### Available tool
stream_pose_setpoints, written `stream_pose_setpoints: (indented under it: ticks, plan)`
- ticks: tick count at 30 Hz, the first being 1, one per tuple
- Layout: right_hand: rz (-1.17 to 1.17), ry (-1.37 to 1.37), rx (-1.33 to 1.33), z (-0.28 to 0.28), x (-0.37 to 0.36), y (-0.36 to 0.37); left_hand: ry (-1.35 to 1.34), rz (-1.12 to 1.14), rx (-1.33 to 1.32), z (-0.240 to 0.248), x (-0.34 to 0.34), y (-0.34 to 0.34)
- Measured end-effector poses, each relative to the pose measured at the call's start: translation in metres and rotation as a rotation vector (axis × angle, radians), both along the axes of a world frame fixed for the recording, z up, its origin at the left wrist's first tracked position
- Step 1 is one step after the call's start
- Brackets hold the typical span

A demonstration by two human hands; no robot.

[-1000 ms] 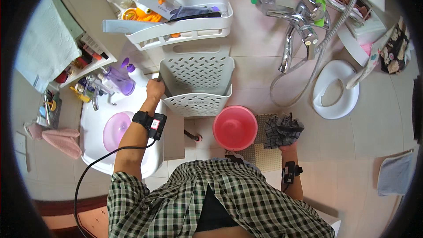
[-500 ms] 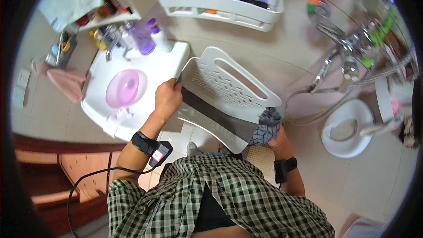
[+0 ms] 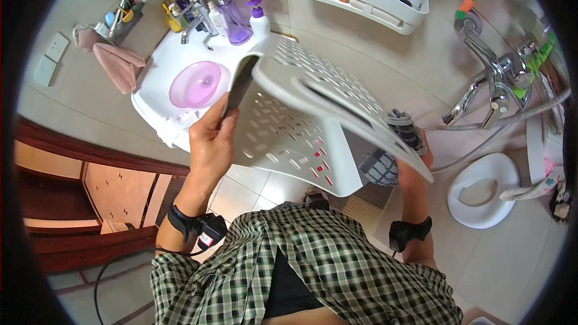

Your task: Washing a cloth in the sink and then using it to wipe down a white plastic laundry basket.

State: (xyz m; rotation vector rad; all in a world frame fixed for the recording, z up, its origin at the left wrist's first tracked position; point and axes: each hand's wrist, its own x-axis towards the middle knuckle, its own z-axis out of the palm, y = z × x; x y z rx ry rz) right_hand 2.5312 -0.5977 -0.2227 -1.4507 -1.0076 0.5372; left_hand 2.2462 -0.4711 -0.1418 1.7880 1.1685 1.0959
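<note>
Here, left fingers (image 3: 229, 124) pinch a grey basket (image 3: 342, 159); right fingers (image 3: 426, 153), partly hidden, clasp a checked cloth (image 3: 382, 167).

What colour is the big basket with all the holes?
The basket is light grey; it shows best in the head view.

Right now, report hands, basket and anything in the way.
Left hand gripping grey basket by its edge. Right hand holding checked cloth. Basket tilted, partly hiding right hand and cloth.
</note>
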Motion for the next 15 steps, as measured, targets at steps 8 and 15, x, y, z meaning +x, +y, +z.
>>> stream_pose_setpoints:
  ticks: [8,15]
  plan:
    - [-0.012,-0.46,0.352,0.063,-0.232,-0.006,-0.316,0.13,-0.048,-0.014,-0.229,-0.004]
    - [0.26,-0.691,0.234,0.124,-0.443,-0.035,-0.076,0.061,0.052,-0.011,-0.445,-0.013]
